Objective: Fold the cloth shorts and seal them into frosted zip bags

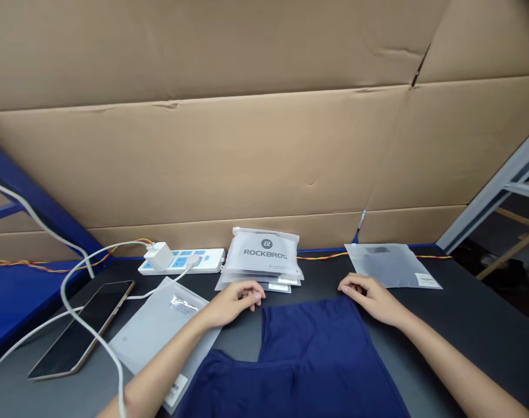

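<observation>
A navy-blue garment [320, 354] lies spread on the dark tabletop in front of me, its lower part cut off by the frame's bottom edge. Its exact kind is unclear. My left hand [236, 303] rests by the garment's upper left corner, apart from the cloth, with fingers curled in and nothing showing in them. At the upper right corner, my right hand [371, 297] has its fingers curled too, the tips close to the fabric edge; no cloth shows between them. Beneath my left forearm is a frosted plastic bag [146, 331] with a white label.
Several frosted ROCKBROS bags [264, 255] are stacked at the back. Another frosted bag [390, 267] lies at the back right. To the left are a power strip [207, 261] with a white charger [158, 256], a phone [83, 331] and looping white cables. A cardboard wall [247, 157] rises behind.
</observation>
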`<state>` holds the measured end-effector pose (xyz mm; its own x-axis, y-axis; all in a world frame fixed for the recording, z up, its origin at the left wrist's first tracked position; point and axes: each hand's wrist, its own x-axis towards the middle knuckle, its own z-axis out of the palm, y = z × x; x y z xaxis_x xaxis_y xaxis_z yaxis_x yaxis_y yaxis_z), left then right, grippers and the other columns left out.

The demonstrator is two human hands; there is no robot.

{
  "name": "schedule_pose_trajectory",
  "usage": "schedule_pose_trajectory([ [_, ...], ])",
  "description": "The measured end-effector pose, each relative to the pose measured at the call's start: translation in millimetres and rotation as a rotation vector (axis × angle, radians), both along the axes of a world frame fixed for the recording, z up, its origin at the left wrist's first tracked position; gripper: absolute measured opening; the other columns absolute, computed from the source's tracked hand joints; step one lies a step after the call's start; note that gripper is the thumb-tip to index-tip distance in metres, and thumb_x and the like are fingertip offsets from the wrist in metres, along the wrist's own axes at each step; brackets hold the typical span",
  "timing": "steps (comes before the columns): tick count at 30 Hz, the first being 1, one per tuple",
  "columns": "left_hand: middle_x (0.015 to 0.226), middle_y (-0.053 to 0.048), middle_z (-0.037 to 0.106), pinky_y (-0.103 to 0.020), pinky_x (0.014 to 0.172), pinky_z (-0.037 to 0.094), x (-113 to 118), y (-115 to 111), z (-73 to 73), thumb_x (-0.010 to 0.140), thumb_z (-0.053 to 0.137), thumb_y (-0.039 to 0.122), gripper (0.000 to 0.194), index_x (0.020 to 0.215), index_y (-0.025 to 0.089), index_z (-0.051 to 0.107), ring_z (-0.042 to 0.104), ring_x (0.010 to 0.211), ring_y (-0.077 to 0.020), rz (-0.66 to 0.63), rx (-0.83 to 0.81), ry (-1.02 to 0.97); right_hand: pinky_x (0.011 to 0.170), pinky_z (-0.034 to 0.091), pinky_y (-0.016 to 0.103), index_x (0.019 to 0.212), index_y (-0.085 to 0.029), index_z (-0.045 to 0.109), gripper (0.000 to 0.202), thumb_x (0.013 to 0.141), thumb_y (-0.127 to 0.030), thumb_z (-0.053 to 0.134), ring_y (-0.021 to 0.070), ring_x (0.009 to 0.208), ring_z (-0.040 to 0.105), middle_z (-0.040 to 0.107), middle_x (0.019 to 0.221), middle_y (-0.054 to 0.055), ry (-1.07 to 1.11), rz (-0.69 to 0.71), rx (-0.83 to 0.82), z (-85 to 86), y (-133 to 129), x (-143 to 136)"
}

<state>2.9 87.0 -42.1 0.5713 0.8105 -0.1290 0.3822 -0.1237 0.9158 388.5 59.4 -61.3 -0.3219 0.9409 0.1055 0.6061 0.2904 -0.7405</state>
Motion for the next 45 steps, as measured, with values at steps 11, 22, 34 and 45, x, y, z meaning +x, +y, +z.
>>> schedule_pose_trajectory([
  [11, 0.085, -0.002, 0.065, -0.028, 0.074, 0.047, 1.3, -0.9, 0.0, 0.094, 0.057, 0.049, 0.033, 0.097, 0.018, 0.068, 0.061, 0.075, -0.0159, 0.004, 0.020, 0.007, 0.067, 0.044, 0.031, 0.086, -0.024, 0.067, 0.032, 0.100, -0.045, 0.047, 0.0180, 0.074, 0.058, 0.066, 0.086, 0.001, -0.017, -0.006, 0.038, -0.8, -1.3, -1.3],
  [22, 0.083, -0.002, 0.066, -0.028, 0.073, 0.048, 3.4, -2.9, 1.0, 0.093, 0.055, 0.051, 0.035, 0.096, 0.018, 0.068, 0.061, 0.073, -0.0163, 0.006, 0.064, 0.046, 0.067, 0.045, 0.031, 0.087, -0.024, 0.068, 0.035, 0.099, -0.049, 0.046, 0.0185, 0.075, 0.058, 0.067, 0.087, 0.002, -0.024, 0.001, 0.026, 1.8, -1.1, -0.9],
  [34, 0.083, -0.003, 0.068, -0.027, 0.071, 0.048, 6.3, -7.4, 3.5, 0.095, 0.053, 0.048, 0.033, 0.095, 0.018, 0.068, 0.062, 0.074, -0.0174, 0.007, 0.137, 0.104, 0.068, 0.046, 0.032, 0.088, -0.024, 0.069, 0.040, 0.099, -0.053, 0.044, 0.0189, 0.074, 0.058, 0.067, 0.087, 0.003, -0.044, 0.010, 0.036, 4.0, -3.5, -2.4],
  [45, 0.083, -0.002, 0.067, -0.025, 0.068, 0.045, 7.3, -8.5, 3.6, 0.097, 0.049, 0.042, 0.029, 0.095, 0.019, 0.067, 0.062, 0.074, -0.0172, -0.015, 0.203, 0.152, 0.071, 0.045, 0.032, 0.089, -0.024, 0.068, 0.037, 0.100, -0.050, 0.045, 0.0192, 0.079, 0.059, 0.066, 0.090, 0.003, -0.043, 0.017, 0.027, 4.8, -4.3, -4.1],
])
